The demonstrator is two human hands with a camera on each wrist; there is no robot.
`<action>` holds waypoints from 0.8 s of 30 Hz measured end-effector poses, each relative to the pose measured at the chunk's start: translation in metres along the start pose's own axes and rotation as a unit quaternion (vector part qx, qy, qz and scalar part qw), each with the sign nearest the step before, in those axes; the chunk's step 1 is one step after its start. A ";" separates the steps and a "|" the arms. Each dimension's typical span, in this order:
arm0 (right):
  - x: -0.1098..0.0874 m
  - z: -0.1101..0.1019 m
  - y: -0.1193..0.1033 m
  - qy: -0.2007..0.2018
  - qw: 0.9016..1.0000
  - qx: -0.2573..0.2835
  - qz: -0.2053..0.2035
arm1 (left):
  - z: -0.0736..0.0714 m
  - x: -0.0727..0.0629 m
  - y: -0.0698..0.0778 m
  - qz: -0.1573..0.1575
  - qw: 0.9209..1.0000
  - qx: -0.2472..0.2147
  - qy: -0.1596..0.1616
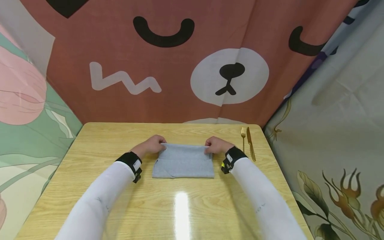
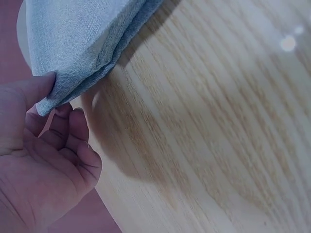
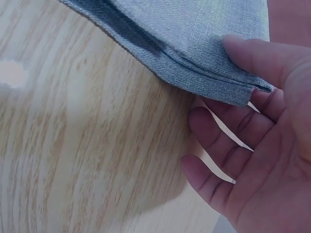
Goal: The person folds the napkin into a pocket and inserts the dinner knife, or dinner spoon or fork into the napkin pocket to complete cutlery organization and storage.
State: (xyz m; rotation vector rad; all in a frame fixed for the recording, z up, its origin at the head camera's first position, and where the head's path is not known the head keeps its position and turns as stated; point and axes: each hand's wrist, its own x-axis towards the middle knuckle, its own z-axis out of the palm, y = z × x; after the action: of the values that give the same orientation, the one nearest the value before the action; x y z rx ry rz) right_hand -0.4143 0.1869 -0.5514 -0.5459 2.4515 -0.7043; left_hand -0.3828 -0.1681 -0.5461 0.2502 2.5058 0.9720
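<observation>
A grey-blue cloth napkin [image 1: 186, 163], folded into a rectangle, lies across the middle of the table in the head view. My left hand [image 1: 152, 144] pinches its far left corner between thumb and fingers. At the far right corner, my right hand [image 1: 218, 145] pinches the fabric in the same way. The left wrist view shows the left thumb on top of the cloth [image 2: 77, 53] and the fingers curled beneath. In the right wrist view the stacked layers of the napkin [image 3: 209, 63] show at the edge, under the right thumb.
A gold fork [image 1: 243, 132] and a gold knife [image 1: 250, 145] lie side by side near the table's right edge, just beyond the right hand. The wooden table [image 1: 144, 206] meets a brown patterned curtain [image 1: 171, 103] at the back. Printed curtains hang on both sides.
</observation>
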 end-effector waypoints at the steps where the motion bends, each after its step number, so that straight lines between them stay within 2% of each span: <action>1: 0.000 0.000 0.000 0.002 1.000 -0.003 -0.001 | 0.000 0.000 0.000 0.002 1.000 0.000 0.002; 9: -0.005 0.003 -0.001 0.020 1.000 -0.012 -0.014 | 0.002 0.000 -0.005 0.032 0.999 0.006 0.017; 16: -0.013 0.005 -0.005 0.037 0.999 -0.006 -0.026 | 0.000 -0.010 -0.004 0.060 0.998 0.012 0.023; 19: -0.021 0.005 -0.009 0.045 0.998 0.006 -0.032 | -0.001 -0.018 -0.002 0.062 0.998 -0.001 0.021; 24: -0.031 0.006 -0.012 0.063 0.997 0.019 -0.028 | 0.000 -0.027 -0.003 0.055 0.997 -0.057 0.006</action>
State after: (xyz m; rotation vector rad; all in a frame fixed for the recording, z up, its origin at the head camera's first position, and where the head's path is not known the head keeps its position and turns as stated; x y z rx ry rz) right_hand -0.3836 0.1911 -0.5372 -0.5741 2.5411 -0.8295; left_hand -0.3590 -0.1785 -0.5392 0.3515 2.4594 1.1589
